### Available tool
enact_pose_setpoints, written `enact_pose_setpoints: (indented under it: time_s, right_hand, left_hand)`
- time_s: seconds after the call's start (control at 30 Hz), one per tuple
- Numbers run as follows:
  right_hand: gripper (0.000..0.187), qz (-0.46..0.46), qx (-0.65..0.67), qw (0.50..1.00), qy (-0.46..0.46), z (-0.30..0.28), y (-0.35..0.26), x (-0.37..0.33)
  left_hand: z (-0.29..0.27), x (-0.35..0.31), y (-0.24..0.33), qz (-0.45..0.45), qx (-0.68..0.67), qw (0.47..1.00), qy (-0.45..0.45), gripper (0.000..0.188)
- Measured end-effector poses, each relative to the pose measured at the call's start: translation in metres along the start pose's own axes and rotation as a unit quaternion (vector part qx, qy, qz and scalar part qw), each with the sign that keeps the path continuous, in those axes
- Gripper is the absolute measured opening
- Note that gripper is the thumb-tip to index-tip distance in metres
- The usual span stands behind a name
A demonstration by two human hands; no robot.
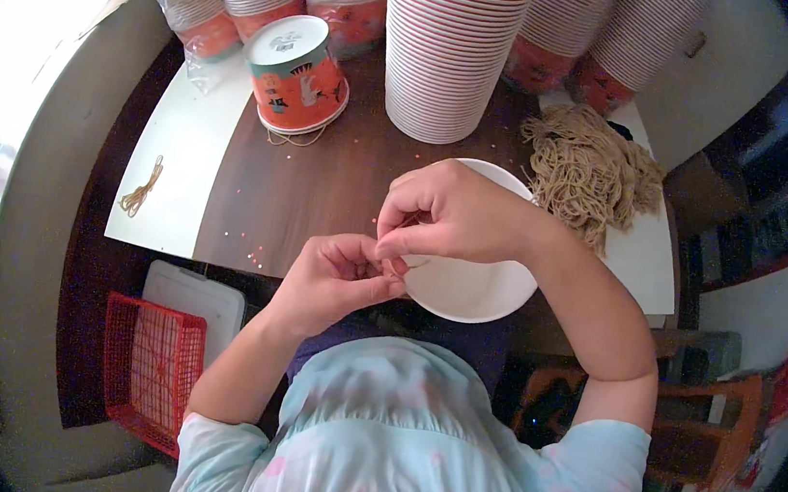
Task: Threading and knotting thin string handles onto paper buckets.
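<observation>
At the table (294, 186), near side, my left hand (347, 273) and right hand (451, 218) are pinching what seems a thin cord (419, 263), mostly hidden, beside the left rim of a round white bucket (481, 295). I am judging the cord soft and light, best held near its end; the bucket is looking smooth and bendable. Far right, fuzzy tan yarn (583, 166) is lying.

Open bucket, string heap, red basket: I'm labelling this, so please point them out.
Open bucket (481, 291), head view: white inside.
String heap (586, 166), head view: tangled middle.
Red basket (188, 368), head view: mesh side.
</observation>
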State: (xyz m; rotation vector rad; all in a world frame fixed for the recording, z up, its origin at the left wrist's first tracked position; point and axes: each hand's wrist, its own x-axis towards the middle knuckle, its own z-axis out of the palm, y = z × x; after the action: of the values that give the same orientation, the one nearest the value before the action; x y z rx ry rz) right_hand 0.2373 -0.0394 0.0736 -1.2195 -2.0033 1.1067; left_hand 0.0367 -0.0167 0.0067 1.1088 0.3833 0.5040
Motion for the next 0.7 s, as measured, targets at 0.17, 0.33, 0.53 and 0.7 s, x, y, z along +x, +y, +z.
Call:
enact_pose_setpoints:
  time_s: [0.17, 0.33, 0.53, 0.7]
  right_hand:
    - [0.012, -0.037, -0.02, 0.999, 0.005, 0.002, -0.006, -0.002]
    - [0.015, -0.137, -0.366, 0.857, 0.338, 0.014, -0.014, -0.005]
    - [0.014, -0.095, -0.255, 0.945, 0.184, 0.028, -0.01, -0.049]
    - [0.016, -0.099, -0.314, 0.92, 0.211, 0.046, -0.001, -0.042]
  left_hand:
    - [0.009, 0.0, 0.001, 0.002, -0.011, 1.0, 0.014, 0.011]
    - [0.002, 0.001, -0.005, 0.034, -0.027, 0.999, 0.0, 0.009]
    - [-0.005, -0.001, -0.007, 0.03, -0.047, 0.998, 0.001, 0.009]
    - [-0.005, 0.001, -0.003, 0.035, -0.037, 0.998, -0.026, 0.009]
